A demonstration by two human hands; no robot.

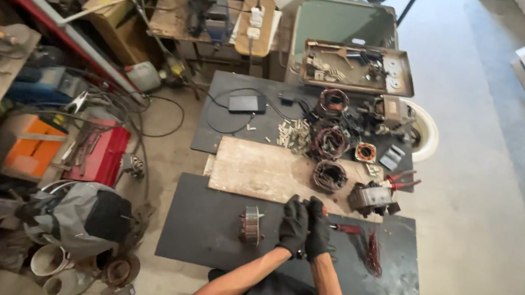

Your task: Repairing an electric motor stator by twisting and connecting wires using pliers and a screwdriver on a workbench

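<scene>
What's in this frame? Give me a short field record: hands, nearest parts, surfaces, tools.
left hand: black glove, pressed against the right, over the dark mat
right hand: black glove; held item hidden
nearest part: motor stator core, on the mat left of the hands
tool: red-handled tool, right of the hands
wire: reddish coil
board: wooden board beyond the hands
other: red pliers; metal tray

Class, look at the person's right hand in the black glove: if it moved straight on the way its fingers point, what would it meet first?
Probably the round coil-wound metal ring on the wooden board, straight beyond the right hand; depth is hard to judge.
</scene>
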